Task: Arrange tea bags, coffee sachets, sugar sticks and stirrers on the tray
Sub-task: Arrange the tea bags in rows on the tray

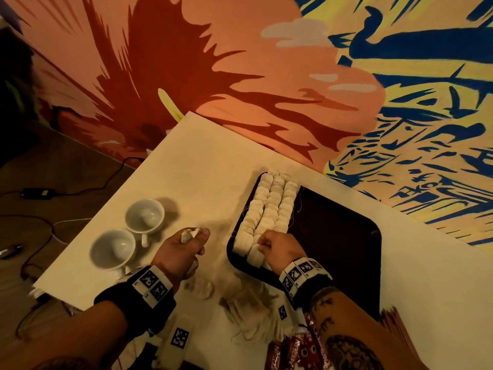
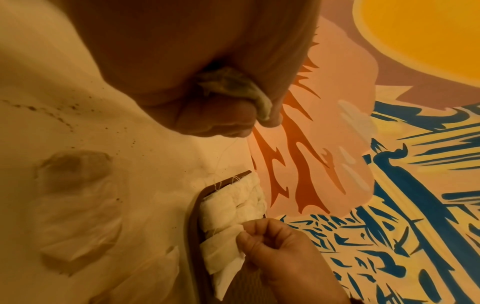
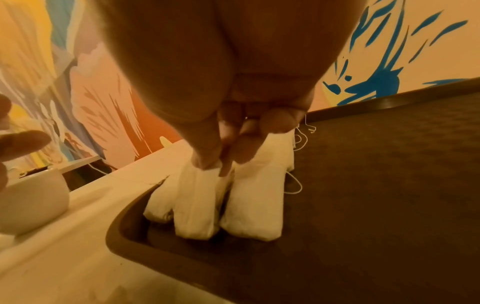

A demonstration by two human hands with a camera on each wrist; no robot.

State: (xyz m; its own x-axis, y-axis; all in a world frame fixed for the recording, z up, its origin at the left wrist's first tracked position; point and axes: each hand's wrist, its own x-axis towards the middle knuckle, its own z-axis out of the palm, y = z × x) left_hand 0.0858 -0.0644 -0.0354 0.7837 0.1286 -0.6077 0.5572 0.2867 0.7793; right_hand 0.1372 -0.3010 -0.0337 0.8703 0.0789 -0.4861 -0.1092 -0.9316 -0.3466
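Your right hand (image 1: 280, 248) pinches the near end of a tea bag (image 3: 200, 197) between thumb and fingertips (image 3: 207, 160), setting it into the middle of three rows. Your left hand (image 1: 181, 249) hovers above the table (image 1: 202, 166), curled round a spare tea bag (image 2: 233, 84) held in reserve. The step in hand appears to be laying out tea bags; the rows (image 1: 269, 206) run along the left side of the dark tray (image 1: 346, 236), pale, soft and slightly overlapped, with thin strings trailing onto the tray floor. The next move likely calls for releasing this bag flush with its neighbours, then passing over the reserve one. Loose tea bags (image 1: 248, 311) and red coffee sachets (image 1: 298, 345) lie near you on the table, off the tray. Two white cups (image 1: 128, 236) stand left of it.
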